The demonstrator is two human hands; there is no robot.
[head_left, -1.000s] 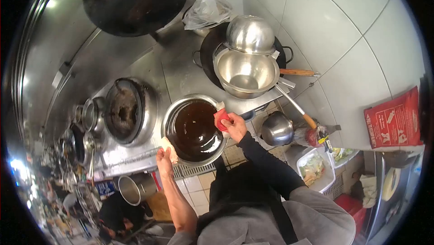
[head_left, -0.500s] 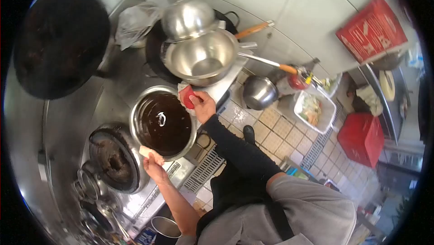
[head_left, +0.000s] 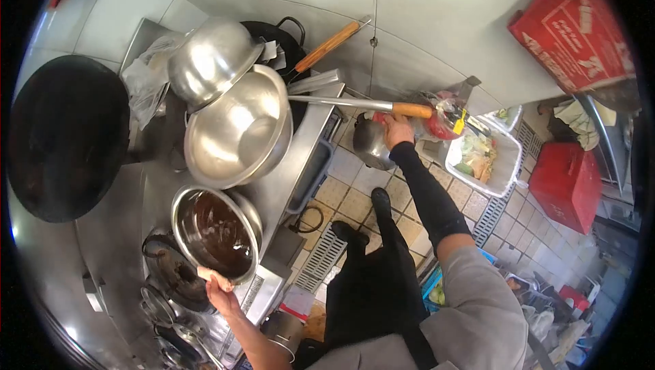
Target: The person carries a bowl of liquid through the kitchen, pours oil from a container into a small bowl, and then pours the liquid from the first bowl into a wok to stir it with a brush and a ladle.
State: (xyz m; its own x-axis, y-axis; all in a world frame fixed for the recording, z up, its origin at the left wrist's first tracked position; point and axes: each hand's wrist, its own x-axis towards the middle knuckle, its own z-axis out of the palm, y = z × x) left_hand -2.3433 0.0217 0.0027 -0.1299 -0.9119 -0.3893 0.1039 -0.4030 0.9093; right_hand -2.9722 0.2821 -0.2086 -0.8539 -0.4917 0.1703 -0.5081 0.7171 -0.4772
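Observation:
My left hand (head_left: 222, 295) is closed on the near rim of a steel bowl (head_left: 254, 232), with something pale, perhaps a folded cloth, at the grip. Dark brown liquid (head_left: 217, 230) lies inside the bowl, which looks tilted. To the right, my right hand (head_left: 398, 130) reaches over a round steel pot (head_left: 368, 143) on the floor side. A red cloth-like piece (head_left: 379, 117) shows at its fingers, partly hidden. Just above that hand runs a long metal handle with a wooden grip (head_left: 411, 109).
Two large steel bowls, one shallow (head_left: 235, 131) and one overturned (head_left: 211, 59), stand behind on the counter. A black wok (head_left: 68, 138) is at far left. A white bin (head_left: 508, 165) holds food scraps. A red box (head_left: 566, 182) stands on the tiled floor.
My right hand has left the bowl's rim and swung right to the steel pot. The bowl of dark liquid has gone from level to tilted, with my left hand still at its rim.

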